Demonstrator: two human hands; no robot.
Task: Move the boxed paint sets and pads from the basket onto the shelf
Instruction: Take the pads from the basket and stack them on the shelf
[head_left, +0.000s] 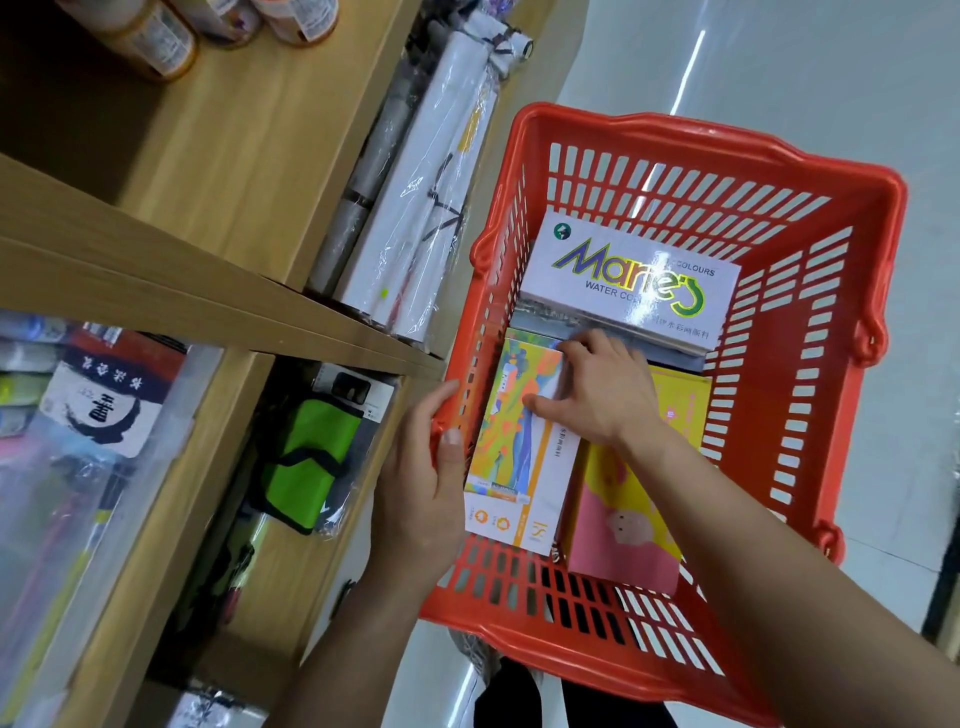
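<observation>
Red basket (810, 322) w/ Marie's box (628, 275), colourful box (519, 457) (leaning), pink-yellow pad (628, 525).

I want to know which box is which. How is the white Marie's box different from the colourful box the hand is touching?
The Marie's box is white with a big shiny logo; the colourful box has a bright painted picture and an orange stripe. The Marie's box lies at the far end of the red basket, untouched; the colourful box lies along the left wall, with the right hand on it. Both are flat boxes inside the basket.
</observation>
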